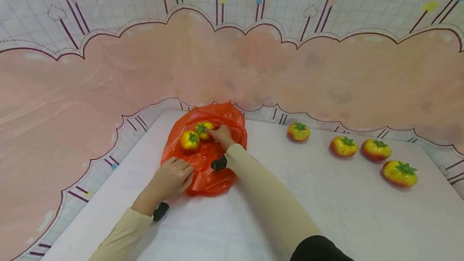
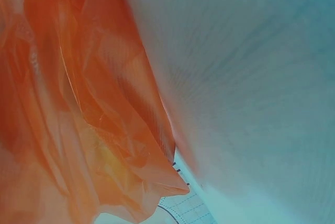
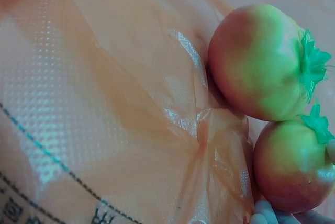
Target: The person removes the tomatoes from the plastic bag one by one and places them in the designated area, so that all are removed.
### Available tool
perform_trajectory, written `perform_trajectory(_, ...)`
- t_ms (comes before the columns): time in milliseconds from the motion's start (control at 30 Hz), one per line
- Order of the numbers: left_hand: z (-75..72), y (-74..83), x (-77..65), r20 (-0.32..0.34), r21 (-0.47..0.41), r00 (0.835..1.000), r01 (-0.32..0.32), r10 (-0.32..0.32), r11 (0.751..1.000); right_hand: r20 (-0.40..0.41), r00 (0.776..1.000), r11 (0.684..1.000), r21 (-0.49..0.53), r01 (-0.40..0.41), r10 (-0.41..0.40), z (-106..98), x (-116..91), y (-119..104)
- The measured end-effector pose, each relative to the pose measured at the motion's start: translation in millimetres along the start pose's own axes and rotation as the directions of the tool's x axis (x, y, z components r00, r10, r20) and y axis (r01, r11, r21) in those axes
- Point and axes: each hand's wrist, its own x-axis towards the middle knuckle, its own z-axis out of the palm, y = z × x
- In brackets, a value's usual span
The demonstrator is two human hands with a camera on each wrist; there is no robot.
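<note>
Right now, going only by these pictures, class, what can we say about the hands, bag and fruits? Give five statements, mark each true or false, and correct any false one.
1. The right hand grips a fruit. True.
2. The left hand grips a fruit too. False: it is on the bag.
3. A second fruit lies beside the gripped one. True.
4. The bag is blue. False: it is orange-red.
5. Four loose fruits lie off the bag. True.
</note>
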Motion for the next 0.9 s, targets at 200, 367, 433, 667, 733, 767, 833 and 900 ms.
perform_trajectory(200,0.2,1.2,-0.6,-0.005,0.001,1.000,0.002,-0.002,1.000,0.047,0.999,0.999,0.028,-0.018,0.017,-4.1,-1.6,1.7)
perform_trajectory(367,-0.2,1.3,0.7,-0.004,0.001,1.000,0.001,-0.001,1.000,0.101,0.994,0.997,0.069,-0.040,0.033,-12.8,-6.7,-0.2)
perform_trajectory(433,-0.6,1.1,1.3,-0.003,0.000,1.000,0.001,-0.001,1.000,0.118,0.992,0.995,0.084,-0.051,0.041,-16.0,-7.6,-0.8)
perform_trajectory(667,-1.9,1.7,1.6,0.002,0.002,1.000,0.001,-0.001,1.000,0.147,0.987,0.990,0.116,-0.080,0.062,-19.9,-7.9,-1.2)
perform_trajectory(733,-1.8,2.1,1.4,0.005,0.003,1.000,0.004,-0.004,1.000,0.142,0.988,0.989,0.121,-0.084,0.067,-19.6,-8.0,-1.1)
perform_trajectory(767,-1.6,2.0,1.2,0.006,0.005,1.000,0.005,-0.005,1.000,0.138,0.988,0.989,0.123,-0.086,0.069,-19.3,-8.0,-1.2)
perform_trajectory(833,-1.4,1.8,0.8,0.007,0.008,1.000,0.005,-0.005,1.000,0.129,0.989,0.988,0.125,-0.089,0.072,-18.7,-7.8,-1.5)
perform_trajectory(900,-1.5,1.7,0.4,0.005,0.012,1.000,0.003,-0.003,1.000,0.114,0.990,0.987,0.130,-0.092,0.078,-17.8,-7.9,-1.9)
